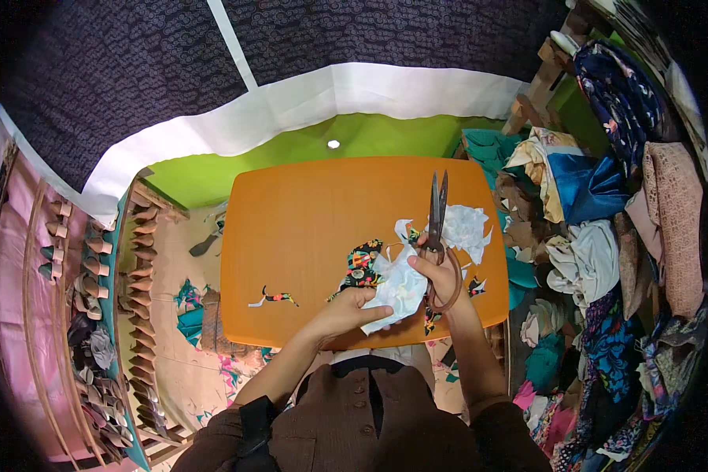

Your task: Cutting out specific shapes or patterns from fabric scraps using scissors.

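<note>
My left hand point(343, 312) pinches the lower left edge of a crumpled white piece point(399, 289), thin like cloth or paper. My right hand point(440, 274) grips the same piece at its upper right with the thumb, while large scissors point(439, 206) hang on this hand. Their dark blades are nearly together and point away from me; the brown handle loops lie over the fingers. Behind the white piece, a black fabric with a colourful print point(363, 261) is partly hidden. Crumpled white scraps point(466, 230) lie beyond my right hand. A small printed scrap point(279, 297) rests at the table's near left.
The orange table point(291, 212) has rounded corners. Heaped fabrics point(586, 252) crowd its right side. At the left stand racks with rows of shoe-shaped forms point(141, 295). Cloth scraps point(190, 315) litter the floor. A dark patterned curtain point(370, 35) with a white border hangs at the back.
</note>
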{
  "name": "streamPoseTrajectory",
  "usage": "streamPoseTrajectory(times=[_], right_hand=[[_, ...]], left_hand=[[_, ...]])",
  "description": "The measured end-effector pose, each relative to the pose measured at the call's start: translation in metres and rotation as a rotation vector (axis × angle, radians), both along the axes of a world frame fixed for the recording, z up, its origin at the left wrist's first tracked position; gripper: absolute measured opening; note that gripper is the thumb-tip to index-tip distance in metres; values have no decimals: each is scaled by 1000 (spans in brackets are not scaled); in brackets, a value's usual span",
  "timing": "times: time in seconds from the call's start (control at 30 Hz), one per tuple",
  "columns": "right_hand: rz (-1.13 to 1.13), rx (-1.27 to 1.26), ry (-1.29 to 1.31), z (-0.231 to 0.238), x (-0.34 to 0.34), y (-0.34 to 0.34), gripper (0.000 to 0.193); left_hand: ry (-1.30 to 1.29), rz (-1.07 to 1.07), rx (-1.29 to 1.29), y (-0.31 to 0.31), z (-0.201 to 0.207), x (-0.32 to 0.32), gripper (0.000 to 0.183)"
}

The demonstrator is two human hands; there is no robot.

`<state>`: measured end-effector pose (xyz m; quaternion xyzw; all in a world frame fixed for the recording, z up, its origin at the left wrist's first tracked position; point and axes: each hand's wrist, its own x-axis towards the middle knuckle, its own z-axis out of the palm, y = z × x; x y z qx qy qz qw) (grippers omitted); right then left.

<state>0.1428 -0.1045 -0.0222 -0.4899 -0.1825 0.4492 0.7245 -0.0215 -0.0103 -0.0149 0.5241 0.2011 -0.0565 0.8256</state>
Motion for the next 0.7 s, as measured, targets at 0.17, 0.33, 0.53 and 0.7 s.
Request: streamPoseTrajectory(times=[0.17,0.33,0.53,0.7], right_hand=[[-6,30,57,-1,4,0,27],[-37,81,126,4,6,0,29],[75,4,-34,9,13,-3,29],[200,-27,-27,14,10,0,27]], left_hand=[[-46,-96,-50,-6,8,-1,18],[-91,-73,-39,-8,-2,-4,24],[-94,24,216,-7,-11,-2,27],[-88,92,19,-12,-4,11,22]])
